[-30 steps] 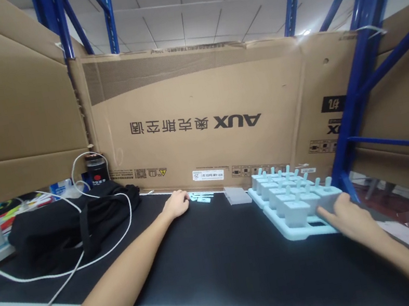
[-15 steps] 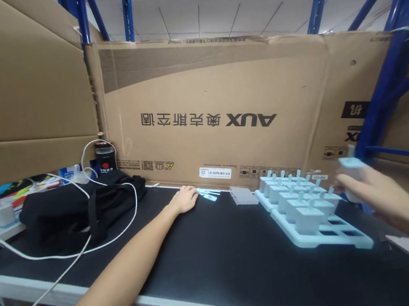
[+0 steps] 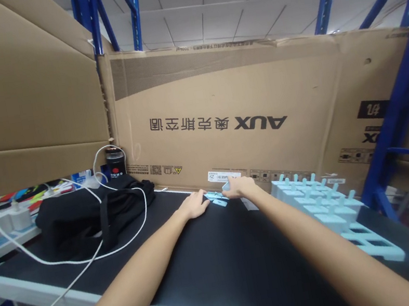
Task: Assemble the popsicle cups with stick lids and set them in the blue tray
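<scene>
Several light blue flat sticks (image 3: 219, 202) lie in a small pile on the black tabletop. At the pile's left side my left hand (image 3: 195, 205) rests with fingers curled together, its fingertips touching the sticks; whether it grips one is hidden. My right hand (image 3: 241, 187) is closed around a popsicle mold (image 3: 226, 186), just right of the pile. Only a light blue edge of that mold shows past the fingers. Off to the right, a light blue rack (image 3: 386, 250) carries rows of popsicle molds (image 3: 331, 220) with stick handles pointing up; my right forearm covers part of it.
A grey-white flat piece (image 3: 250, 204) lies behind my right wrist. On the left are a black cloth bag (image 3: 77, 220), a white cable (image 3: 144, 205), a dark jar (image 3: 115, 162) and a power strip (image 3: 10, 240). Cardboard (image 3: 212, 83) and blue posts (image 3: 392, 120) enclose the table.
My right hand has moved left from beyond the rack to the stick pile, with the popsicle mold in it. My left hand stays beside the sticks. The view has shifted slightly.
</scene>
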### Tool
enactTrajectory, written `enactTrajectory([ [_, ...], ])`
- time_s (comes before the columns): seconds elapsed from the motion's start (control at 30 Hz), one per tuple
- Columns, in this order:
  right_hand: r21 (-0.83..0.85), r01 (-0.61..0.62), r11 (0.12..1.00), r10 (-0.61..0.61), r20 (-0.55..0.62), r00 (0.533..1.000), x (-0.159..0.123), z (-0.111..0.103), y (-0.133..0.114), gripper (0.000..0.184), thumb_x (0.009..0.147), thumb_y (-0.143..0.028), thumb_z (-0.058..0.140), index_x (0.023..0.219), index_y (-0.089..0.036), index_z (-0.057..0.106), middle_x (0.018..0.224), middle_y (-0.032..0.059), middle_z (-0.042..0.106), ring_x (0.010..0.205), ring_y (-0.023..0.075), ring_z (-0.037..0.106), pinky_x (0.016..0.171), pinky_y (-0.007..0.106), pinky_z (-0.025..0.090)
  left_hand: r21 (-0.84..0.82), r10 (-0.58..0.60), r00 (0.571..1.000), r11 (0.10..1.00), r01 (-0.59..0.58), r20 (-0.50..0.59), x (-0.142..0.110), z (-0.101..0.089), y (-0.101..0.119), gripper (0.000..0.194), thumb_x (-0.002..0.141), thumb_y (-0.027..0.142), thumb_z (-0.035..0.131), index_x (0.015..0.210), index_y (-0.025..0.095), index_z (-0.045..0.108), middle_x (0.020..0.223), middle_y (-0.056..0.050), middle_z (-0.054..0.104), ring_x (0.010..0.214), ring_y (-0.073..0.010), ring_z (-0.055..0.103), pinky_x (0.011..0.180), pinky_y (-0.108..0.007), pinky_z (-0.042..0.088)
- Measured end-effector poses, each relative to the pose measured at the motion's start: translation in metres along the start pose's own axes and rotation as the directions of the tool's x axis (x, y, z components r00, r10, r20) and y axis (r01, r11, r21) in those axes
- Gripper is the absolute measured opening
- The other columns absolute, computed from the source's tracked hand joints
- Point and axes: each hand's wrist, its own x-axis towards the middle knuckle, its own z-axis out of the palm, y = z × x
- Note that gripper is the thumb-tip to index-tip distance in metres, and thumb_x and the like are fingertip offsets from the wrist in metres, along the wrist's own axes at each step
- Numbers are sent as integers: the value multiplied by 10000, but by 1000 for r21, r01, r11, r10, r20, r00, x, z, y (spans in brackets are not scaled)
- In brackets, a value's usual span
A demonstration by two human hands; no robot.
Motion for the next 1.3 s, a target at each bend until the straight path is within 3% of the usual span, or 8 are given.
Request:
enactTrajectory([
  [0.27, -38, 75, 996, -77, -52, 996, 10, 5, -13, 705, 747, -627, 592, 1264, -147, 580, 1272, 197, 617, 1204, 358, 559, 955, 456, 443, -6, 5, 1000, 1000, -5, 11, -1, -2, 3, 434, 922, 513, 437, 1260, 246, 493, 1298, -94, 603, 1234, -281, 545, 1019, -400, 416],
  [0.43, 9, 138, 990, -138, -7, 990, 6, 7, -6, 821, 713, -581, 643, 1344, -82, 482, 1276, 230, 603, 1167, 358, 587, 908, 426, 476, -5, -9, 1000, 1000, 9, -15, -1, -1, 4, 404, 917, 418, 464, 1272, 227, 478, 1312, -104, 595, 1251, -259, 539, 1033, -384, 416],
  [0.63, 41, 309, 950, -311, 52, 949, -9, 23, 5, 600, 646, -380, 715, 1196, -177, 587, 1200, 143, 655, 1057, 295, 645, 806, 332, 493, -60, 1, 1000, 998, -1, -14, 2, 2, 1, 339, 916, 301, 444, 1246, 245, 497, 1323, -77, 597, 1274, -232, 519, 1070, -382, 388],
  [0.83, 85, 249, 965, -246, -39, 968, -15, 44, -3, 502, 788, -414, 601, 1230, -189, 526, 1209, 164, 629, 1106, 308, 619, 845, 379, 471, -137, 15, 1000, 990, -17, -15, 4, 5, -4, 321, 921, 294, 435, 1229, 251, 516, 1319, -64, 612, 1282, -221, 517, 1085, -389, 382],
  [0.97, 133, 194, 972, -185, -81, 979, -15, 43, -5, 612, 801, -578, 571, 1243, -162, 487, 1266, 193, 566, 1139, 342, 586, 886, 421, 450, -235, -14, 999, 972, 4, -42, 8, 6, -6, 353, 969, 370, 354, 1261, 230, 492, 1348, -84, 591, 1299, -208, 506, 1088, -386, 383],
  [1.1, 252, 305, 919, -286, -108, 952, -24, 42, -21, 577, 860, -533, 481, 1281, -138, 469, 1357, 204, 449, 1024, 294, 631, 883, 410, 446, -387, -7, 997, 922, -25, -80, 6, -13, -12, 477, 985, 484, 293, 1358, 215, 417, 1394, -103, 545, 1266, -175, 533, 1053, -331, 418],
  [1.23, 239, 515, 823, -463, -244, 852, -29, 48, -58, 686, 835, -461, 540, 1400, -119, 355, 1332, 195, 476, 1133, 302, 555, 940, 414, 403, -602, 84, 994, 791, -111, -73, -8, -46, -28, 455, 849, 543, 573, 1153, 204, 585, 1223, -73, 645, 1170, -210, 584, 1010, -335, 443],
  [1.3, 156, 540, 827, -482, -297, 824, -30, 46, -72, 644, 827, -487, 566, 1330, -109, 427, 1265, 185, 536, 1168, 319, 509, 968, 437, 367, -585, 98, 995, 805, -98, -32, -16, -59, -38, 443, 777, 529, 664, 1074, 202, 628, 1110, -49, 677, 1086, -220, 609, 969, -349, 457],
])
